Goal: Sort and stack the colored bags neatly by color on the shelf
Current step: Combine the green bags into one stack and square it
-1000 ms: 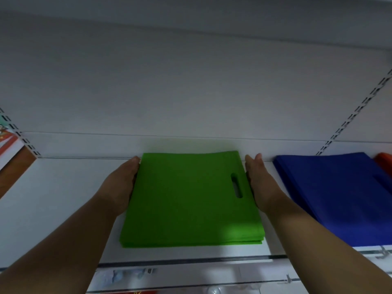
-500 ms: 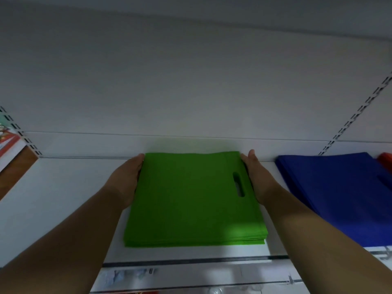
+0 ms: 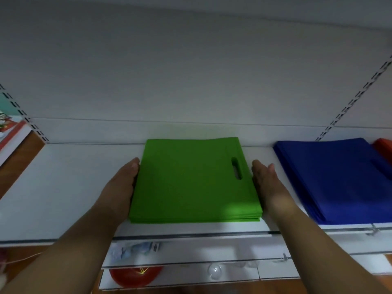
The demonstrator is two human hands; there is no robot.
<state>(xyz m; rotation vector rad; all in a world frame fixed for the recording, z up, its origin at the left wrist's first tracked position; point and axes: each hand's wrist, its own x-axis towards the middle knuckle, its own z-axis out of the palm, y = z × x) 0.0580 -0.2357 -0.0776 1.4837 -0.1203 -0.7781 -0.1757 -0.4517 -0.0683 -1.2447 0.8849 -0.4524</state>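
Right now your hands frame the green bag stack (image 3: 194, 181) on the white shelf (image 3: 63, 187). Your left hand (image 3: 122, 186) lies flat with straight fingers against the stack's left edge; your right hand (image 3: 268, 183) is also flat and released, just beside the right edge near the handle slot (image 3: 236, 168), and whether it touches cannot be told. Neither grasps anything. Between your hands the stack's edges look square, its far edge close to the back panel (image 3: 191, 81). Left of your left hand the shelf is bare; beyond it stands a box (image 3: 9, 134). Right of your right hand lies the blue bag stack (image 3: 339, 179), apart from the green, with an orange bag (image 3: 385, 146) past it. Slotted uprights (image 3: 356, 98) run up the panel.
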